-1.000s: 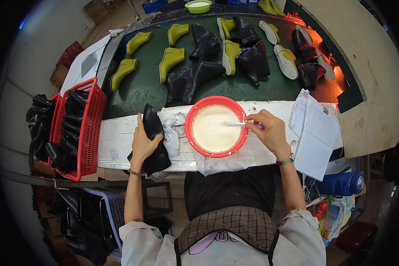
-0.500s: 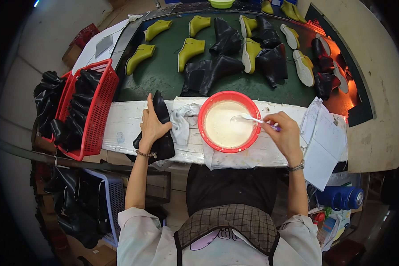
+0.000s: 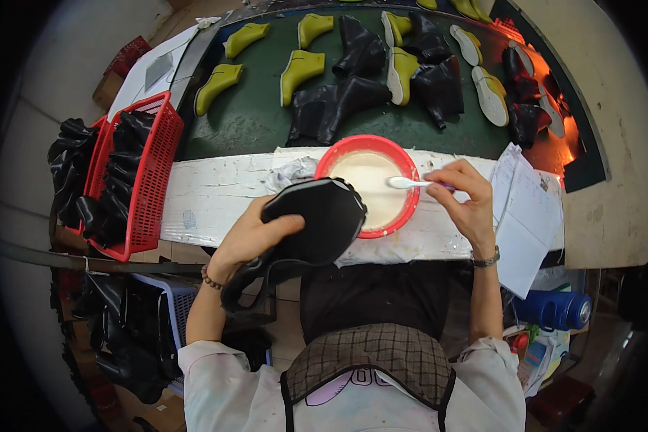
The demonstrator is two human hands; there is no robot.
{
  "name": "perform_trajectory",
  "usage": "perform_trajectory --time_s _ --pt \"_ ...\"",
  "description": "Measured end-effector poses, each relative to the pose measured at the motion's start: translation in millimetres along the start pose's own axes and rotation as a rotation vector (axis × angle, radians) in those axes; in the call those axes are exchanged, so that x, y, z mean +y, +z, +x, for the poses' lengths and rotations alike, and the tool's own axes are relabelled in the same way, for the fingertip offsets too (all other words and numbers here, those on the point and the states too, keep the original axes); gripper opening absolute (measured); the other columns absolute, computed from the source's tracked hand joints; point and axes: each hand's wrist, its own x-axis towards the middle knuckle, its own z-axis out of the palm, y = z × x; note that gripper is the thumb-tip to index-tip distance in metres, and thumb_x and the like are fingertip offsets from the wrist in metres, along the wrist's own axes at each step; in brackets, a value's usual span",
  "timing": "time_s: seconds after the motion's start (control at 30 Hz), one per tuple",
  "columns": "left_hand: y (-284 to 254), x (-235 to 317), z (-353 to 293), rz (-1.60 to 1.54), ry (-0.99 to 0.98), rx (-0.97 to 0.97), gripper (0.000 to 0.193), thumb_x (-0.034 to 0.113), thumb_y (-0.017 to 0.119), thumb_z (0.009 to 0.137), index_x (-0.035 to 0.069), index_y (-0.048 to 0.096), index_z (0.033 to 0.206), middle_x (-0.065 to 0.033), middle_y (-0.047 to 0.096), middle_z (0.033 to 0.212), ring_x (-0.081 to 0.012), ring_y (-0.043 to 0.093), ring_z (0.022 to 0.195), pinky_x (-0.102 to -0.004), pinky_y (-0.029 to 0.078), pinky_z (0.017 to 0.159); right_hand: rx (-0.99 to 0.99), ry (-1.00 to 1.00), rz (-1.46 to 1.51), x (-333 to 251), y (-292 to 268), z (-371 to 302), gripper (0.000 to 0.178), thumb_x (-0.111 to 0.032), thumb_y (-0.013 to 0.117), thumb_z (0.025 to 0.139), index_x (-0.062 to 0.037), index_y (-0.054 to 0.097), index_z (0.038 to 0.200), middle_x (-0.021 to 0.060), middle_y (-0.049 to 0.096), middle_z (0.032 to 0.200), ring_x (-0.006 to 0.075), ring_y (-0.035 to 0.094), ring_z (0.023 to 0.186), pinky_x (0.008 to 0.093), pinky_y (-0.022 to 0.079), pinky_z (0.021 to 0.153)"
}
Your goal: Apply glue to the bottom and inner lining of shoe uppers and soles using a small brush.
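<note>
My left hand grips a black boot upper, thumb lying across its flat underside, which is turned upward. The upper hangs in front of the bench and its toe end overlaps the left side of a red bowl. Cream-coloured liquid lies in the bowl. Between the fingers of my right hand is a toothbrush with a white head and a partly purple handle. Its head is over the liquid, near the bowl's right side; whether it touches I cannot tell. A crumpled white cloth sits partly behind the boot.
On the green belt beyond the white bench lie several yellow lasts and black boot uppers. Red baskets of black uppers stand left. Papers lie right, above a blue flask.
My left hand has lifted the black boot upper off the bench, brought it right toward the bowl and turned its underside up. The toothbrush has stayed over the bowl.
</note>
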Motion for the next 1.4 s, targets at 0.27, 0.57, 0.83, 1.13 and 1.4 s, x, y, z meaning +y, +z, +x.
perform_trajectory --time_s 0.27,0.57,0.83,1.13,1.4 --pt "19.9 17.0 -3.3 0.181 0.067 -0.163 0.03 0.006 0.071 0.09 -0.006 0.069 0.117 -0.0056 0.073 0.1 -0.0099 0.065 0.086 -0.0256 0.054 0.077 -0.125 -0.32 -0.192 -22.6 6.5 19.6 0.018 -0.021 0.087 0.077 -0.0161 0.081 0.094 -0.0046 0.066 0.083 0.0093 0.056 0.077 0.0304 0.034 0.08" --pt "25.3 7.9 1.4 0.142 0.458 0.27 0.031 -0.001 0.064 0.092 -0.008 0.066 0.122 -0.0096 0.074 0.106 -0.0129 0.066 0.096 -0.0272 0.053 0.087 -0.089 -0.156 -0.041 -14.8 19.4 -5.7 0.015 -0.016 0.085 0.08 -0.0103 0.08 0.093 -0.0019 0.064 0.082 0.011 0.056 0.071 0.0283 0.041 0.07" --pt "21.2 6.4 4.6 0.174 0.301 0.035 0.025 0.001 0.066 0.092 -0.007 0.069 0.115 -0.004 0.073 0.097 -0.0079 0.063 0.084 -0.0242 0.052 0.077 -0.161 -0.086 0.134 -4.4 20.6 25.2 0.013 -0.008 0.082 0.084 -0.003 0.08 0.096 0.0047 0.067 0.084 0.0115 0.06 0.075 0.0252 0.047 0.064" --pt "25.0 0.5 19.3 0.436 0.576 0.308 0.047 -0.006 0.05 0.09 -0.008 0.058 0.137 -0.0196 0.071 0.122 -0.0216 0.066 0.115 -0.0326 0.048 0.102 0.013 -0.08 0.205 -29.3 49.4 35.7 0.034 -0.009 0.089 0.075 -0.0008 0.075 0.106 0.0034 0.068 0.099 0.0108 0.061 0.081 0.0251 0.05 0.071" --pt "33.5 14.6 34.6 0.46 0.813 0.643 0.065 -0.01 0.037 0.085 -0.006 0.047 0.148 -0.0236 0.055 0.148 -0.031 0.052 0.138 -0.0359 0.038 0.115 -0.388 0.173 0.559 -62.7 130.0 -6.0 0.044 -0.007 0.077 0.09 -0.0029 0.051 0.126 0.0084 0.073 0.105 0.0128 0.072 0.097 0.0275 0.055 0.082"
